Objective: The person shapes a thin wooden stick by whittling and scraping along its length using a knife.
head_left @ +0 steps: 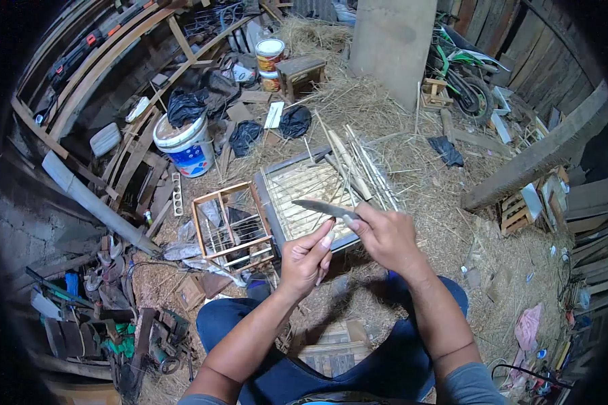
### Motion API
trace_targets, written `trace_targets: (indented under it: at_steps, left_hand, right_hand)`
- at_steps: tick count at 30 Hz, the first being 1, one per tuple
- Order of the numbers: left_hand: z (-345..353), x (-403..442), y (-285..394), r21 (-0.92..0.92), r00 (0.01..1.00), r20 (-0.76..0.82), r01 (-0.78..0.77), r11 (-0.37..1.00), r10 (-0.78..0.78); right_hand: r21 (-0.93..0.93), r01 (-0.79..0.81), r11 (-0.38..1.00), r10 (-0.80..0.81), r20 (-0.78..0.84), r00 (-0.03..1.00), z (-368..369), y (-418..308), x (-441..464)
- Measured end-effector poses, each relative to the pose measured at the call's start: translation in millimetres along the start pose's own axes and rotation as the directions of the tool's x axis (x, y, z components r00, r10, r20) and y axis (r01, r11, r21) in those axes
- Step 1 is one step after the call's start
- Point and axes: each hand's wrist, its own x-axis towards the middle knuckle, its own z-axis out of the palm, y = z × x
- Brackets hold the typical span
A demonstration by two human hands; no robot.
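Note:
A knife (315, 207) with a dark blade is gripped in my right hand (390, 237), its tip pointing left. My left hand (305, 260) is closed just left of it, fingers pinched on a thin stick (330, 226) that is mostly hidden and hard to make out. Both hands are above the near edge of a low slatted table (284, 192). On the table's right side lie several bamboo strips (352, 162). A small wooden-framed cage with thin bars (231, 226) stands against the table's left side.
A white bucket (186, 145) holding a black bag stands at the back left. Farther off are stacked paint pails (270, 64) and a wooden stool (302, 71). A green motorbike (463, 74) is at the back right, behind a slanted wooden beam (540, 148). Straw and scraps cover the floor.

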Motion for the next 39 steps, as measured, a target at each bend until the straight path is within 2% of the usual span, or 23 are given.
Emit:
trace_targets:
  at_steps: [4,8,10,11,12,13,14,15,16,18,19,20,22,23,25,26,28,30,32,36,38,39]
  left_hand:
    - [-4.5,-2.1,-8.4,0.035,1.0,0.012,-0.026,0.999,0.025]
    - [1.7,-6.9,-9.4,0.032,1.0,0.003,-0.022,0.999,0.022]
    - [1.8,-4.9,-13.3,0.066,0.998,0.029,-0.056,0.996,0.054]
    - [3.7,-3.2,-14.5,0.066,0.998,0.039,-0.054,0.996,0.051]
    - [7.2,-3.0,-14.8,0.142,0.996,0.063,-0.079,0.987,0.07]
    - [11.3,-3.8,-14.7,0.217,0.992,0.09,-0.103,0.971,0.085]
    - [15.8,-5.2,-12.7,0.214,0.992,0.1,-0.095,0.972,0.075]
    - [22.4,-6.3,-7.0,0.238,0.995,0.097,-0.038,0.971,0.015]
    - [26.8,-5.8,-4.1,0.262,0.995,0.09,0.017,0.965,-0.042]
    - [34.0,-1.4,-6.5,0.285,0.997,0.076,0.007,0.958,-0.03]
    - [36.9,0.5,-7.3,0.307,0.998,0.055,-0.005,0.952,-0.012]
    - [38.0,2.6,-7.7,0.308,0.998,0.057,-0.007,0.951,-0.011]
    - [39.9,6.9,-7.9,0.256,0.998,0.07,-0.016,0.967,-0.002]
    - [41.0,8.8,-6.2,0.256,0.998,0.069,-0.019,0.966,0.001]
    - [42.2,12.8,-1.6,0.2,0.999,0.037,0.022,0.98,-0.03]
    - [40.7,15.4,-0.7,0.201,0.999,0.036,0.017,0.979,-0.025]
    - [33.7,21.3,-1.9,0.1,0.996,0.059,0.053,0.994,-0.059]
    - [29.4,24.2,-1.5,0.105,0.995,0.041,0.09,0.99,-0.094]
    - [32.0,23.9,0.8,-0.041,0.994,0.087,0.076,0.996,-0.072]
    - [30.8,22.2,5.5,-0.092,0.988,0.113,0.116,0.989,-0.106]
    - [27.8,20.1,6.5,-0.111,0.985,0.131,0.125,0.986,-0.11]
    - [27.4,19.7,8.0,-0.129,0.982,0.149,0.135,0.982,-0.115]
  right_hand:
    - [0.005,0.07,0.998,-0.069,-0.053,0.996,-0.1,-5.6,-8.6]
    - [-0.051,-0.047,0.998,0.046,-0.012,0.999,-4.0,19.4,-0.4]
    - [0.239,-0.095,0.966,0.116,-0.073,0.991,-6.2,20.8,1.5]
    - [0.507,-0.139,0.851,0.185,-0.042,0.982,5.3,25.0,0.3]
    - [0.504,-0.146,0.851,0.196,-0.047,0.979,12.0,26.6,1.0]
    - [0.669,-0.133,0.731,0.238,-0.067,0.969,17.1,27.5,1.7]
    - [0.805,-0.105,0.583,0.281,-0.079,0.956,19.0,28.4,1.7]
    - [0.858,-0.158,0.488,0.335,-0.017,0.942,11.5,25.1,1.8]
    - [0.857,-0.161,0.489,0.343,-0.02,0.939,8.9,25.7,1.5]
    - [0.9,-0.237,0.367,0.398,0.078,0.914,5.8,26.8,2.3]
    - [0.902,-0.229,0.366,0.381,0.08,0.921,6.5,28.6,2.0]
    - [0.903,-0.227,0.366,0.381,0.077,0.921,8.8,31.2,2.5]
    - [0.793,-0.107,0.6,0.289,-0.09,0.953,13.1,36.4,4.2]
    - [0.793,-0.104,0.6,0.286,-0.091,0.954,13.3,36.6,2.4]
    - [0.663,-0.175,0.728,0.293,-0.071,0.953,13.3,35.0,-5.7]
    - [0.664,-0.17,0.728,0.288,-0.072,0.955,11.8,32.4,-8.9]
    - [0.296,-0.032,0.955,0.059,-0.082,0.995,2.9,20.4,-14.6]
    - [0.24,-0.01,0.971,0.025,-0.058,0.998,0.3,16.0,-16.1]
    - [0.13,0.085,0.988,-0.069,-0.123,0.99,-2.5,14.9,-16.0]
    - [0.06,0.057,0.997,-0.05,-0.122,0.991,-9.1,27.3,-9.3]
    - [0.004,-0.022,1.0,0.023,-0.108,0.994,-11.6,31.6,-6.0]
    - [0.022,0.037,0.999,-0.034,-0.12,0.992,-9.9,26.3,-6.2]
